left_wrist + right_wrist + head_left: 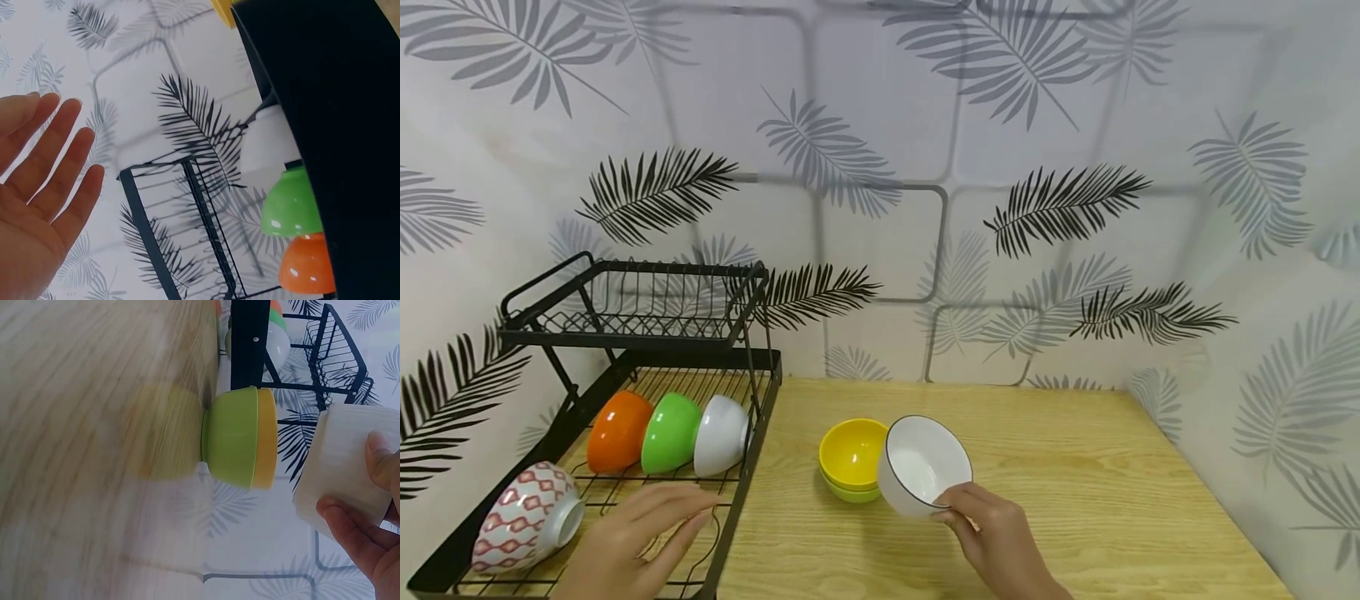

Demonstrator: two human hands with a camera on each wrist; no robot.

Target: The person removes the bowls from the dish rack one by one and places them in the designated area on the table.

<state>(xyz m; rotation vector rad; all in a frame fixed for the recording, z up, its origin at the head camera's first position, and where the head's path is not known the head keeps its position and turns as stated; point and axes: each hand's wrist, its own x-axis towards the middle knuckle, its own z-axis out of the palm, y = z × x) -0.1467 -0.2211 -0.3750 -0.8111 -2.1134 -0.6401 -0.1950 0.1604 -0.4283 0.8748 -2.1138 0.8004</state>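
Note:
My right hand pinches the rim of a white bowl with a thin dark edge, thumb and fingers on its near right side. The bowl is tilted and held above the wooden table. Just left of it, a yellow bowl sits nested in a light green bowl; the right wrist view shows this stack standing on the tabletop. Over the near part of the black dish rack is my left hand, empty, its fingers extended and apart from the thumb in the left wrist view.
On the rack's lower level an orange bowl, a bright green bowl and a white bowl stand on edge in a row. A red-patterned bowl lies nearer. An upper wire shelf overhangs the back. Leaf-patterned wall covering lies behind.

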